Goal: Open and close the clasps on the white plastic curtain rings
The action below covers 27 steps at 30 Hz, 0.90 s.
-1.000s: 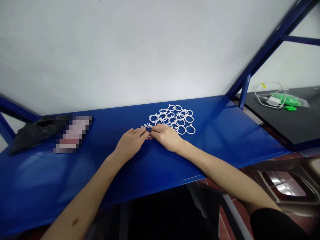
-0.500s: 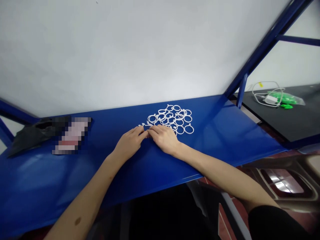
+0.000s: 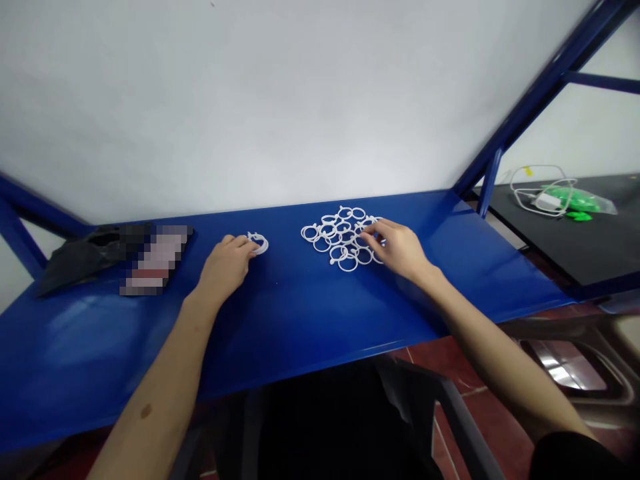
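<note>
My left hand [image 3: 226, 267] is closed on a small stack of white plastic rings [image 3: 260, 245], which look like curtain rings with small tabs. The stack is just above or on the blue table; I cannot tell which. Right of it lies a loose, overlapping pile of similar white rings [image 3: 347, 265], several of them, flat on the table. My right hand [image 3: 397, 248] is over the right side of this pile. Its thumb and forefinger are slightly apart at the rings, and the hand hides some of them.
The blue table [image 3: 290, 300] runs against a white wall [image 3: 280, 100]. A black plastic bag [image 3: 75, 263] and a blurred-out pale, flat item [image 3: 160, 260] lie at the left. On a black table [image 3: 550, 233] at the right are a white cable with charger [image 3: 547, 201] and a green bagged item [image 3: 580, 199].
My hands were together at the near left edge of the pile. The left has moved left with the stack of rings; the right has moved right over the pile.
</note>
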Motion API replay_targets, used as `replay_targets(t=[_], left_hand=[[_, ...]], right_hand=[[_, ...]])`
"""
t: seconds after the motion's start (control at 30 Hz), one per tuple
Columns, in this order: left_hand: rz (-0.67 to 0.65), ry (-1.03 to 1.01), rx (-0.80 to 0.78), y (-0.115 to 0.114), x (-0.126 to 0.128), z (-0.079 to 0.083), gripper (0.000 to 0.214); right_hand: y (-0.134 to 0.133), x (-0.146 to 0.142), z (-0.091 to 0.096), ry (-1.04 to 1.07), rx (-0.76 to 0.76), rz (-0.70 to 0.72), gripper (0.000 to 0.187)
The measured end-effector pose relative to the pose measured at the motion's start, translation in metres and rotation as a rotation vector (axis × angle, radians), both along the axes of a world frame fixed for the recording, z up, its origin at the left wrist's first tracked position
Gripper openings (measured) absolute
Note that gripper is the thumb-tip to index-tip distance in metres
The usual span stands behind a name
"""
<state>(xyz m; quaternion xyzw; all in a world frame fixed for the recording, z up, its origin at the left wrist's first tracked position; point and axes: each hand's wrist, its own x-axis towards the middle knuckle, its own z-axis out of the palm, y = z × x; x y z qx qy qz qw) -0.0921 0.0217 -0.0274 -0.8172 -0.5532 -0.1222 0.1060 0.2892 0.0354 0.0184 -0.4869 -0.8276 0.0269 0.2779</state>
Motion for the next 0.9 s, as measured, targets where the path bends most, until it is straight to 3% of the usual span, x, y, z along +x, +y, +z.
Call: replay_targets(t=[0.1,0.23,0.47,0.77,0.9], left_hand=[[0.093,0.026,0.029,0.001,-0.013,-0.001,0.03],[0.147,0.041,0.039,0.003,-0.018,-0.002,0.028],[0.193,0.016,0.009,0.003,-0.017,-0.002,0.036],[0.331,-0.055,0.017,0.006,-0.014,-0.012,0.043],[0.4,-0.203,0.118,0.005,-0.004,-0.009,0.049]], right_hand=[[-0.006,0.038,-0.011,-0.121,-0.145,0.058,0.021],[-0.016,0.059,-0.03,-0.155,-0.149,0.17,0.02],[-0.018,0.056,-0.034,-0.083,-0.044,0.212,0.019],[0.001,0.042,-0.045,-0.062,0.082,0.407,0.027],[0.001,0.038,-0.048,-0.105,0.08,0.392,0.026]])
